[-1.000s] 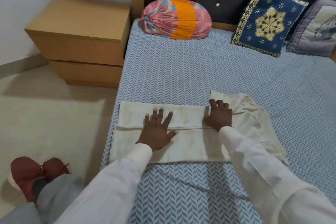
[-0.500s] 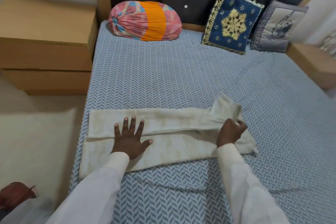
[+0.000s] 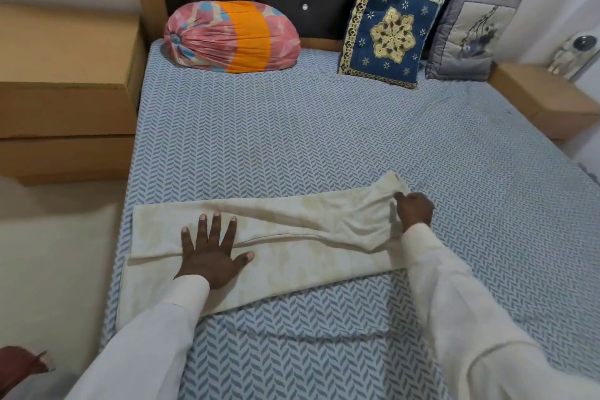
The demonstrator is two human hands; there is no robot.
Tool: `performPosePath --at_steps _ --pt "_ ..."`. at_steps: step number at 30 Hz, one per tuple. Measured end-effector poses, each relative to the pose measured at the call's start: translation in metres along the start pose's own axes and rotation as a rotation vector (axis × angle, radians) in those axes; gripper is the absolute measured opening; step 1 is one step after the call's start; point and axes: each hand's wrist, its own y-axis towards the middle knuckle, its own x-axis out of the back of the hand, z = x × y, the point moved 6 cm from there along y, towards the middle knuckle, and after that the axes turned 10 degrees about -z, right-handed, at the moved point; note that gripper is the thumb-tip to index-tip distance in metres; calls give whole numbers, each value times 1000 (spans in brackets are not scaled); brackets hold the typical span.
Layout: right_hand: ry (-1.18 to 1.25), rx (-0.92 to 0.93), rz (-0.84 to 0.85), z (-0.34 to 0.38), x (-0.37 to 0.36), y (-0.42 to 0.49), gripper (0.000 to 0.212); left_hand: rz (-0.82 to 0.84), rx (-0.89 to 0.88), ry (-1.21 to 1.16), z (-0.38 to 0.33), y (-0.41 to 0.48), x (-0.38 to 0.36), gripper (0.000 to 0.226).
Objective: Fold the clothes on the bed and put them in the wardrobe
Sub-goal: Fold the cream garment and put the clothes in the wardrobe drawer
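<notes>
A cream garment (image 3: 292,247) lies folded into a long strip across the near part of the bed (image 3: 324,140), which has a blue herringbone sheet. My left hand (image 3: 212,252) presses flat on the strip's left half, fingers spread. My right hand (image 3: 414,213) grips the bunched right end of the garment and lifts it a little off the sheet. No wardrobe is in view.
A pink and orange bolster (image 3: 232,37), a blue and gold cushion (image 3: 389,26) and a grey cushion (image 3: 470,36) lean at the dark headboard. Wooden bedside cabinets stand left (image 3: 68,91) and right (image 3: 545,97). A red slipper (image 3: 22,365) shows at the bottom left.
My right hand went from resting on the cloth to gripping its right end and gathering it up. The left hand stayed pressed flat. The view turned right.
</notes>
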Motion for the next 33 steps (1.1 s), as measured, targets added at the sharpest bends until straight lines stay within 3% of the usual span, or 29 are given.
performPosePath --at_steps 4,6,8,12,15,17,18,20,23,26,33 --pt "-234 -64 145 -22 -50 85 84 19 5 -2 0 1 0 88" --pt "-229 -89 200 -12 -48 79 68 29 8 -6 1 1 -1 88" --pt "-241 15 206 9 -45 71 29 34 6 -6 1 2 -1 87" --pt "-175 42 22 35 -21 53 36 36 4 -11 1 2 -1 87" --pt "-261 42 124 28 -35 58 41 41 5 -14 0 2 -1 87" --pt "-168 5 96 29 -36 51 47 46 8 -12 0 2 -1 87" --pt "-134 31 5 34 -30 42 43 48 9 -13 0 1 -1 87" --pt "-186 248 -75 54 -28 10 34 50 10 -15 0 1 -1 87" --pt "-264 595 209 67 -58 -41 30 51 10 -21 0 1 0 87" --pt "-504 699 453 39 -80 -65 35 52 9 -25 0 -1 1 87" --pt "-364 563 129 -8 -23 -40 23 47 8 -21 -1 -1 2 87"
